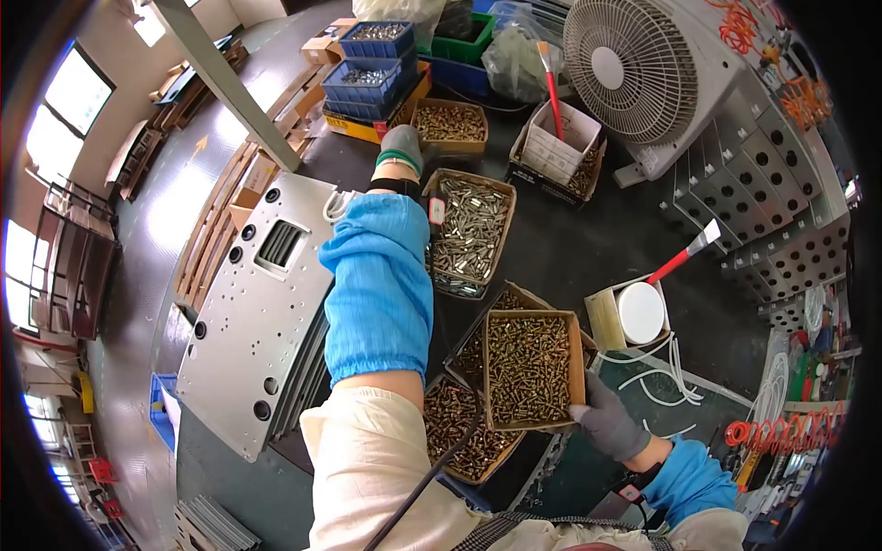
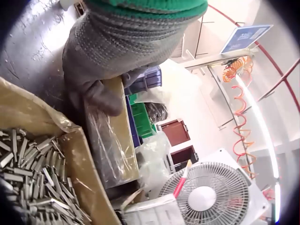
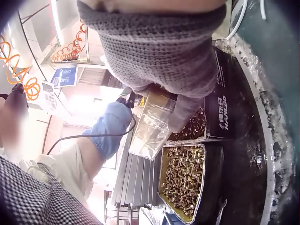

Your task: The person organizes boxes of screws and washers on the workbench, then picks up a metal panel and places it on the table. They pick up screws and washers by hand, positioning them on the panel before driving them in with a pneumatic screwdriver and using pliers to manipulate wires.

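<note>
We see two separate grasps, one near and one far, and the arms do not cross. Our right hand (image 1: 608,424) sits at the near right corner of the box of brass screws (image 1: 533,367), fingers and thumb pinching its cardboard wall and plastic liner; the right wrist view shows the gloved fingertips (image 3: 185,110) curled over that edge. The box is raised a little and rides on top of the other open screw boxes (image 1: 459,432) beneath it, its long axis running near to far, so it stretches away from the hand toward the far side of the desk (image 1: 588,248).

Our left hand (image 1: 401,147) is stretched well out to the far side, past the box of silver screws (image 1: 470,230), and rests on the near left rim of a further box of brass screws (image 1: 449,123). In the left wrist view its thumb (image 2: 101,96) is curled over a cardboard rim with plastic over it, so we read it as gripping that edge (the other fingers are hidden).

The held box thus lies to the near right, well apart from the left hand; only the right hand is beside it. A grey metal plate (image 1: 262,312) lies to the left of the left sleeve (image 1: 378,285).
</note>
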`<state>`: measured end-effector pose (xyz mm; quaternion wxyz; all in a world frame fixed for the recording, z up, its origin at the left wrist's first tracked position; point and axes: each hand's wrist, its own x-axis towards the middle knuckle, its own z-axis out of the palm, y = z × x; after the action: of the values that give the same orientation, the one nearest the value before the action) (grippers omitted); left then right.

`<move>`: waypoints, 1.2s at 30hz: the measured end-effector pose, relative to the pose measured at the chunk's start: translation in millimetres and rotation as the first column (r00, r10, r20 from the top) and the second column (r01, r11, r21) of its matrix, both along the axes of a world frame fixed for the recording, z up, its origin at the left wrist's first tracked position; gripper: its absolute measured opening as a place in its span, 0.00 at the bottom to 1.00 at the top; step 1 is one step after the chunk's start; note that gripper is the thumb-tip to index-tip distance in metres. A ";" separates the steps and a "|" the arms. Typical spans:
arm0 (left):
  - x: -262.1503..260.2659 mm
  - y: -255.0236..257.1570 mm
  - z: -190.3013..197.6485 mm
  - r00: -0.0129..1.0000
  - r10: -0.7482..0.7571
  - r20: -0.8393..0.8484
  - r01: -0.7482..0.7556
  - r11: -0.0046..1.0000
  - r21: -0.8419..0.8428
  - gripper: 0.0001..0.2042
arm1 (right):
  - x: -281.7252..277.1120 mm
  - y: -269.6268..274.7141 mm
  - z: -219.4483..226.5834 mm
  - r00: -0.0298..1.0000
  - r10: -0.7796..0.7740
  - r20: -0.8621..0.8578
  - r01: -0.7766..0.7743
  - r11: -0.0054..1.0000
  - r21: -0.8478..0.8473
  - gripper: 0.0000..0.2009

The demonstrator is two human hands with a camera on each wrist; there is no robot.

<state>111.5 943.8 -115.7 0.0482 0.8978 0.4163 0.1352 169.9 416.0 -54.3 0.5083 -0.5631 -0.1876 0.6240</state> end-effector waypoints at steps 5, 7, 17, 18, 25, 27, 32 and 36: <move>8.2 6.5 -5.8 0.975 0.118 -0.191 -0.119 0.993 0.006 0.19 | 7.4 -1.8 4.5 0.997 0.022 0.069 -0.020 0.999 -0.026 0.40; 7.8 10.0 11.6 0.941 0.107 -0.320 -0.102 0.994 0.034 0.16 | 8.2 -6.4 -4.0 0.992 0.040 0.121 -0.039 0.999 -0.006 0.44; -50.5 -123.0 76.9 0.997 0.082 0.013 -0.068 0.890 -0.450 0.21 | -3.9 -9.6 12.6 0.998 0.014 -0.058 -0.014 1.000 0.008 0.34; -67.0 -151.6 86.3 0.994 0.081 -0.071 -0.103 0.911 -0.400 0.23 | -3.6 -10.8 15.6 0.998 0.006 -0.068 -0.006 1.000 0.007 0.34; -112.8 -209.1 20.1 0.436 0.883 0.172 0.139 0.122 -0.983 0.14 | -9.2 -22.6 20.4 0.998 0.011 -0.060 -0.010 1.000 0.018 0.33; -110.5 -202.5 14.3 0.536 0.821 0.198 0.044 0.207 -0.977 0.13 | -15.2 -21.3 25.0 0.999 0.027 -0.034 -0.026 0.999 0.025 0.33; -99.1 -153.2 -16.4 0.877 -0.290 -0.382 0.234 0.954 -0.189 0.11 | -29.4 -23.3 34.8 0.999 0.016 -0.047 -0.015 0.999 0.032 0.33; -107.6 -159.4 -0.2 0.950 -0.259 -0.172 0.209 0.942 -0.264 0.10 | -30.2 -32.0 32.7 0.998 0.034 -0.050 -0.032 0.998 0.054 0.33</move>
<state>3.9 784.4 -115.9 0.1301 0.9375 0.3223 -0.0163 139.7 384.0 -21.6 0.5173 -0.5303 -0.2003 0.6412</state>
